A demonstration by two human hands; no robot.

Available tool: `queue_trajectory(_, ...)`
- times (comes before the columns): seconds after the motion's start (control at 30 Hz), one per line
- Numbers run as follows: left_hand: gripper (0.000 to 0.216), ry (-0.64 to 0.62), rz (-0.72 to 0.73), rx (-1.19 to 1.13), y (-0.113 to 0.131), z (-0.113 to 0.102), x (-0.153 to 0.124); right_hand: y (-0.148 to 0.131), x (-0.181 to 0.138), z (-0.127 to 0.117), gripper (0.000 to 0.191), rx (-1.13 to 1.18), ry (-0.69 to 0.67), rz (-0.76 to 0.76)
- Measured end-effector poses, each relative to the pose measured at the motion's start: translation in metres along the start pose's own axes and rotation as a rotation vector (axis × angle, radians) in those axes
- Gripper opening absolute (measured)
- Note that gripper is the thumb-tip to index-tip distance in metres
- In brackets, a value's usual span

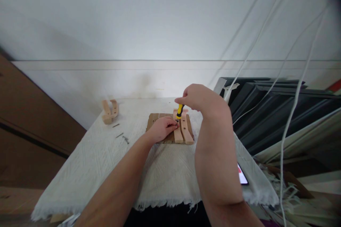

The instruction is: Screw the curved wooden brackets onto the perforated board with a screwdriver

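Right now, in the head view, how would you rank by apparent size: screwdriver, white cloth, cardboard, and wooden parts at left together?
1. White cloth
2. Cardboard, partly covered
3. Wooden parts at left, together
4. Screwdriver, partly hidden by the right hand

A pale wall (pixel 160 14) rises behind the far edge of the tabletop (pixel 87 173), bluish white and evenly lit, with a narrow horizontal band (pixel 80 65) running across it. Below the band the wall bears faint yellowish smudges (pixel 145 81), and soft diagonal shadows fall on its upper right part. A cream woven cloth covers the tabletop, its fringe (pixel 165 204) hanging along the near edge. Beyond the left edge stands a brown wooden panel (pixel 32 113) crossed by a dark slanting strip. Beyond the right edge, dark grey panels (pixel 282 113) lean together, with white cables (pixel 282 163) hanging in front. Blurred clutter (pixel 290 188) lies below the near right corner.
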State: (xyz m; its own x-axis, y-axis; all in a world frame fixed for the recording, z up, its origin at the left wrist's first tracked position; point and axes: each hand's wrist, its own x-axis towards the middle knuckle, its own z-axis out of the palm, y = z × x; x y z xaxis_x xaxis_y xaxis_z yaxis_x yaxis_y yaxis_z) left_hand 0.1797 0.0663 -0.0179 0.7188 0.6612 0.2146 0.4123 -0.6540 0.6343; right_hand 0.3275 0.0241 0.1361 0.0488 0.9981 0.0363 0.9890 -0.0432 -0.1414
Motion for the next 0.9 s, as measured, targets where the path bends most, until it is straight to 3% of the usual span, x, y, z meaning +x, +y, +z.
queue_trajectory(0.23, 0.021, -0.004, 0.018, -0.008, -0.002, 0.0, 0.0, 0.003, -0.002, -0.001, 0.025, 0.111, -0.057, -0.09)
queue_trajectory(0.43, 0.023, -0.012, 0.015, -0.001, 0.003, -0.002, 0.0, 0.006, 0.005, 0.002, 0.03, -0.038, 0.017, -0.039)
queue_trajectory(0.6, 0.021, -0.007, 0.006, -0.011, 0.0, -0.001, 0.0, 0.009, 0.009, 0.007, 0.037, 0.11, 0.032, -0.12)
queue_trajectory(0.7, 0.021, -0.004, 0.011, -0.007, 0.0, -0.001, 0.0, 0.009, 0.007, 0.006, 0.042, 0.192, -0.036, -0.142)
queue_trajectory(0.9, 0.02, -0.007, 0.022, -0.001, 0.003, -0.002, 0.001, 0.008, 0.011, 0.01, 0.033, 0.219, 0.002, -0.167)
